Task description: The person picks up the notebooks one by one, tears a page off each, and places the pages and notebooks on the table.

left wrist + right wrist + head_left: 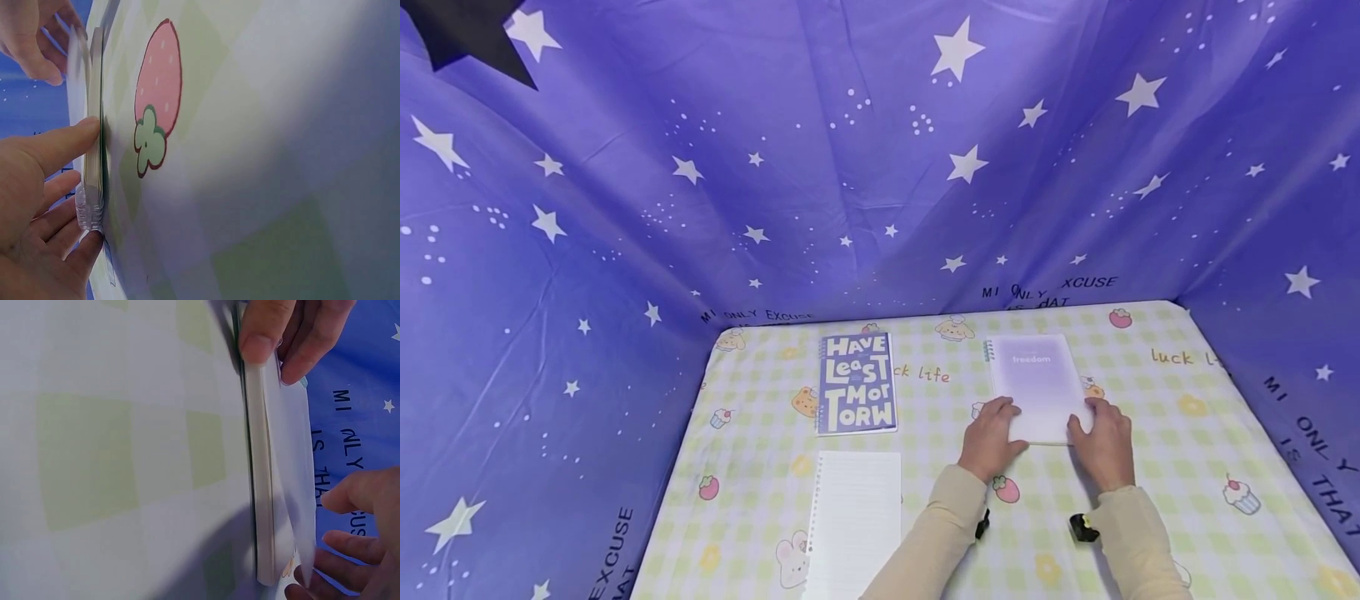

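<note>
A spiral notebook (1037, 387) with a pale purple cover, marked "freedom", lies on the table's right half. My left hand (992, 437) holds its lower left corner. In the left wrist view, the thumb presses the bottom page edges (94, 150) while the fingers curl by the spiral binding (90, 215). At the notebook's right side is my right hand (1105, 442), fingertips at the cover's edge and thumb apart from them. In the right wrist view, the front cover (300, 487) stands slightly raised off the page block (259, 469) beside these fingers (306, 575).
To the left lies a purple spiral notebook (857, 383) with large white lettering. In front of it is a white lined sheet (857, 517) with punched holes, partly behind my left sleeve. A checked cloth (1157, 467) covers the table; purple star-printed curtains (865, 167) enclose it.
</note>
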Action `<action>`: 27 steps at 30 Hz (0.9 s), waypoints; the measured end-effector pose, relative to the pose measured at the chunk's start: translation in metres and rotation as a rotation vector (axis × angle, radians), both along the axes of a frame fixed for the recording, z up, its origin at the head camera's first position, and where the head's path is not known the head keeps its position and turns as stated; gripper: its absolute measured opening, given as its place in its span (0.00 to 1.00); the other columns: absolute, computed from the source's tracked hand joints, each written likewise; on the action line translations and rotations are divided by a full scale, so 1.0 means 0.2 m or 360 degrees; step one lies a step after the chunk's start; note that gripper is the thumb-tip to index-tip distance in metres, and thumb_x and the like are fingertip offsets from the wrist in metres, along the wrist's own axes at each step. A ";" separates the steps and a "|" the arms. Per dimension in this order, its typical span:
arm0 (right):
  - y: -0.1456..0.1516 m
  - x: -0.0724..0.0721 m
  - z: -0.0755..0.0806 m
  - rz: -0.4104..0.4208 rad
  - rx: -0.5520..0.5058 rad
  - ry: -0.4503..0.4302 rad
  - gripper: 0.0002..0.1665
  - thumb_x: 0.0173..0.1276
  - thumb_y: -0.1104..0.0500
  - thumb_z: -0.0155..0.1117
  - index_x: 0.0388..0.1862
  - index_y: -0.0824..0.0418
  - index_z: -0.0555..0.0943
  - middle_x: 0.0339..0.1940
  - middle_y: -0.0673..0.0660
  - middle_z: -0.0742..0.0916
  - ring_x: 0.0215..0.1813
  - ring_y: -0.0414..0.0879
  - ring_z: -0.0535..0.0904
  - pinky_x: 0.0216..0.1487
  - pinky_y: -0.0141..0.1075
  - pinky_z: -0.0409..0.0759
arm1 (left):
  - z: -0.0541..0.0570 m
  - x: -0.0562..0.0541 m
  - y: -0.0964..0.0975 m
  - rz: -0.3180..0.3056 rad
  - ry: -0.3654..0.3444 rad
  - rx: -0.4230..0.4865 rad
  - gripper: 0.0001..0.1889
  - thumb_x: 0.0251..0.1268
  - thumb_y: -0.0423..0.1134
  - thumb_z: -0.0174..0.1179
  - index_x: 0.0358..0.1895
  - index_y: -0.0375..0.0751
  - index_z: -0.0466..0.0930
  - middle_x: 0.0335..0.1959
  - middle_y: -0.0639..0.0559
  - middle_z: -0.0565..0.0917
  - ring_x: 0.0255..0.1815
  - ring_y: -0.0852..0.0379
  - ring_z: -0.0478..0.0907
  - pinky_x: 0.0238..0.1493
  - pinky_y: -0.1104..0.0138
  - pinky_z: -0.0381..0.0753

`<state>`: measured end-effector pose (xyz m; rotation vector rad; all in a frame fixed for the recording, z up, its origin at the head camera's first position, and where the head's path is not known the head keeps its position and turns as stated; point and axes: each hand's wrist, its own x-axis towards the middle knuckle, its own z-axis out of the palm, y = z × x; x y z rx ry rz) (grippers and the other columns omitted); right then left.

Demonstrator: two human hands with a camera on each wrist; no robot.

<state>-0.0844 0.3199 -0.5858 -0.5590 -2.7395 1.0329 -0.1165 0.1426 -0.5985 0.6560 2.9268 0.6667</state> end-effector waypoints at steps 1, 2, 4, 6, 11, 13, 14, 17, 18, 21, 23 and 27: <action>0.00 0.00 0.00 0.0002 -0.0002 -0.0010 0.28 0.68 0.62 0.58 0.62 0.79 0.68 0.59 0.81 0.74 0.61 0.75 0.65 0.65 0.62 0.64 | 0.00 0.00 0.00 0.0002 -0.0004 0.0001 0.26 0.57 0.52 0.72 0.60 0.53 0.79 0.67 0.60 0.74 0.70 0.65 0.68 0.58 0.72 0.79; 0.00 0.00 0.00 0.0004 -0.0005 -0.0024 0.28 0.68 0.62 0.58 0.62 0.79 0.68 0.59 0.81 0.74 0.61 0.75 0.66 0.65 0.62 0.64 | 0.00 0.00 0.00 0.0002 -0.0006 0.0002 0.27 0.57 0.52 0.72 0.60 0.53 0.79 0.67 0.60 0.74 0.70 0.65 0.68 0.58 0.72 0.78; 0.00 0.00 -0.01 0.0007 -0.0005 -0.0044 0.29 0.69 0.62 0.58 0.62 0.79 0.68 0.58 0.81 0.74 0.60 0.75 0.66 0.65 0.63 0.64 | 0.00 0.00 0.00 0.0002 -0.0014 0.0004 0.26 0.57 0.52 0.71 0.60 0.53 0.79 0.68 0.60 0.74 0.70 0.65 0.68 0.59 0.72 0.78; 0.00 0.01 -0.01 -0.0003 -0.0006 -0.0048 0.28 0.69 0.61 0.58 0.62 0.78 0.68 0.58 0.81 0.74 0.60 0.75 0.67 0.64 0.63 0.65 | 0.00 0.00 0.00 -0.0001 -0.0021 0.0009 0.26 0.58 0.52 0.71 0.60 0.53 0.79 0.68 0.60 0.74 0.70 0.65 0.67 0.59 0.71 0.78; 0.00 -0.01 -0.03 -0.0015 -0.0010 -0.0048 0.28 0.68 0.61 0.57 0.61 0.78 0.68 0.57 0.82 0.74 0.60 0.76 0.66 0.64 0.63 0.65 | 0.01 0.00 -0.01 -0.0021 -0.0030 0.0021 0.25 0.60 0.53 0.69 0.60 0.53 0.79 0.68 0.60 0.74 0.71 0.65 0.67 0.60 0.72 0.77; -0.01 -0.01 -0.03 -0.0015 -0.0007 -0.0063 0.29 0.68 0.61 0.57 0.62 0.78 0.68 0.58 0.82 0.74 0.60 0.76 0.66 0.64 0.64 0.65 | 0.01 0.00 -0.01 -0.0029 -0.0032 0.0020 0.25 0.61 0.53 0.68 0.61 0.53 0.78 0.68 0.60 0.74 0.71 0.65 0.66 0.61 0.72 0.77; -0.01 -0.01 -0.03 -0.0013 -0.0002 -0.0069 0.29 0.68 0.61 0.57 0.62 0.78 0.68 0.58 0.82 0.74 0.60 0.76 0.66 0.64 0.64 0.65 | 0.01 0.00 -0.01 -0.0034 -0.0031 0.0017 0.25 0.61 0.53 0.68 0.61 0.53 0.78 0.69 0.60 0.74 0.71 0.65 0.66 0.61 0.72 0.77; -0.02 0.00 -0.03 -0.0019 0.0004 -0.0073 0.29 0.67 0.61 0.57 0.61 0.78 0.68 0.58 0.81 0.74 0.61 0.75 0.66 0.64 0.63 0.65 | 0.01 0.00 -0.01 -0.0040 -0.0029 0.0018 0.25 0.61 0.53 0.68 0.61 0.52 0.78 0.69 0.59 0.74 0.71 0.64 0.66 0.62 0.71 0.77; -0.02 0.00 -0.02 -0.0022 0.0001 -0.0064 0.28 0.67 0.61 0.57 0.61 0.78 0.68 0.58 0.81 0.74 0.61 0.75 0.66 0.64 0.63 0.65 | 0.01 0.00 -0.01 -0.0040 -0.0028 0.0017 0.26 0.61 0.53 0.68 0.61 0.52 0.78 0.69 0.59 0.74 0.71 0.64 0.67 0.62 0.71 0.77; -0.02 0.00 -0.02 -0.0030 -0.0010 -0.0008 0.26 0.67 0.62 0.58 0.59 0.79 0.69 0.57 0.80 0.74 0.60 0.75 0.66 0.64 0.63 0.64 | 0.01 -0.01 -0.01 -0.0031 -0.0018 0.0010 0.26 0.60 0.53 0.69 0.61 0.52 0.78 0.69 0.59 0.74 0.71 0.64 0.67 0.61 0.71 0.77; -0.03 0.00 -0.01 -0.0039 -0.0020 0.0040 0.24 0.67 0.63 0.58 0.57 0.78 0.70 0.56 0.79 0.74 0.60 0.73 0.65 0.64 0.62 0.64 | 0.00 -0.01 0.00 -0.0025 -0.0015 -0.0005 0.26 0.60 0.53 0.69 0.61 0.53 0.78 0.69 0.60 0.74 0.71 0.64 0.67 0.60 0.71 0.78; -0.03 0.00 0.00 -0.0065 -0.0082 0.0166 0.20 0.68 0.66 0.58 0.55 0.77 0.69 0.53 0.76 0.74 0.58 0.71 0.68 0.62 0.60 0.66 | 0.00 -0.01 0.00 -0.0013 -0.0032 -0.0022 0.26 0.60 0.54 0.69 0.61 0.55 0.78 0.69 0.62 0.73 0.71 0.66 0.66 0.58 0.72 0.79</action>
